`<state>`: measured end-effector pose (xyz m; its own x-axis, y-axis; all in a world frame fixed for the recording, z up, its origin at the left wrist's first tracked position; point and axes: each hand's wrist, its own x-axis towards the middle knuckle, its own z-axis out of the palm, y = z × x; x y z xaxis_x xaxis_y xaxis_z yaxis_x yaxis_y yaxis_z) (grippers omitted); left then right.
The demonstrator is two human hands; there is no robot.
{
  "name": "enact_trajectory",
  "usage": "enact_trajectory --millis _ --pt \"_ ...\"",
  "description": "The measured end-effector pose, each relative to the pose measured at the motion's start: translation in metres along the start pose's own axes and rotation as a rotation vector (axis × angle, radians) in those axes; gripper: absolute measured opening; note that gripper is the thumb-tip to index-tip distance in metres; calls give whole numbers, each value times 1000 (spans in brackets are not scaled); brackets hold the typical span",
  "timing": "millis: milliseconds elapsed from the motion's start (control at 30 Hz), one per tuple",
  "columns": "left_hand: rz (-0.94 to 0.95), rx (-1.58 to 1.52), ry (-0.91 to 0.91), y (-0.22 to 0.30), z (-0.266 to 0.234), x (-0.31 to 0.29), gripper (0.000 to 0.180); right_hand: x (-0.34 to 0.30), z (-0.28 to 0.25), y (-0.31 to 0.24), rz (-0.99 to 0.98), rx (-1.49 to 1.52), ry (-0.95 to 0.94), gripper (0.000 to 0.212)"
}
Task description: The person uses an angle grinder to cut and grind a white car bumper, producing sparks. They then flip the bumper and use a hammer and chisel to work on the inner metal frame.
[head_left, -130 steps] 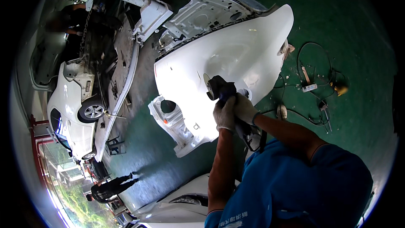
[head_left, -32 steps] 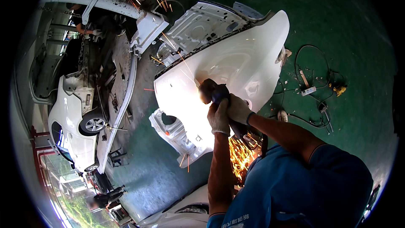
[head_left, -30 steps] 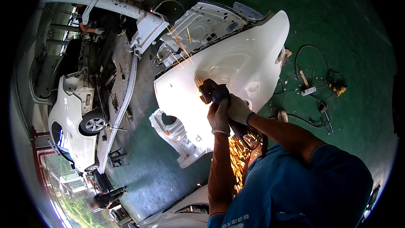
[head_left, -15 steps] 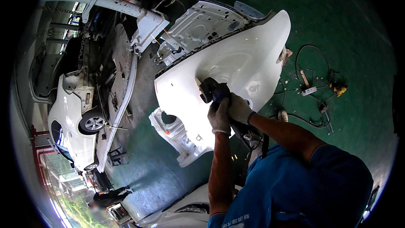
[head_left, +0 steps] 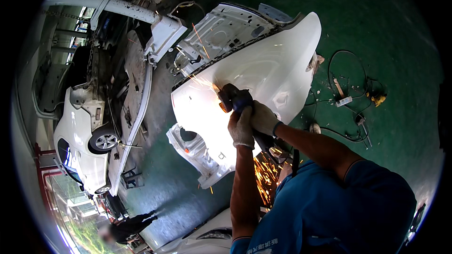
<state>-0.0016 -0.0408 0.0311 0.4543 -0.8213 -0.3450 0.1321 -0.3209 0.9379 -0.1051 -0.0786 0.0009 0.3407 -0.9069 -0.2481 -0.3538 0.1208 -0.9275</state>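
Note:
A dark angle grinder (head_left: 241, 99) is gripped in both of my gloved hands. My left hand (head_left: 241, 129) wraps round it on the left, while my right hand (head_left: 265, 118) closes on it just to the right. The grinder's disc edge meets a large white car body panel (head_left: 263, 66). Bright orange sparks (head_left: 207, 82) spray from the contact toward the far left, and more sparks (head_left: 266, 178) stream down near my body. Strong glare washes out the panel left of the tool. My fingertips are partly hidden behind the grinder.
Cables (head_left: 346, 136) and a power strip (head_left: 344, 101) lie on the green floor at right. At left, a white car (head_left: 82, 146) stands beside a long metal platform (head_left: 132, 136). A dark-clothed person (head_left: 129, 228) is at lower left. Another pale car (head_left: 207, 235) sits near the bottom.
Sparks have grown from a few specks to a heavy spray. The grinder and both hands have shifted slightly left. The person at lower left has moved right; the one at top left is out of view.

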Motion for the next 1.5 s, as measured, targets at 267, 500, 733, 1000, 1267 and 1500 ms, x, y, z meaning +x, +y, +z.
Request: enact_trajectory --millis 267,500,733,1000,1267,1500 --pt "12 -87 -19 6 6 -2 39 4 -2 -1 33 29 -7 39" --pt "-4 -118 -60 5 5 0 39 14 8 13 -1 42 -4 44" --pt "-18 -65 -9 7 6 -4 40 7 2 6 -39 -20 -33 42" --pt "-63 -25 16 -3 2 -3 47 19 24 41 -123 -147 -16 40" --pt "-48 64 38 -14 -7 -1 52 -4 3 7 30 -27 -24 37" --pt "-21 61 6 2 0 -2 52 6 3 10 6 -27 -17 37"
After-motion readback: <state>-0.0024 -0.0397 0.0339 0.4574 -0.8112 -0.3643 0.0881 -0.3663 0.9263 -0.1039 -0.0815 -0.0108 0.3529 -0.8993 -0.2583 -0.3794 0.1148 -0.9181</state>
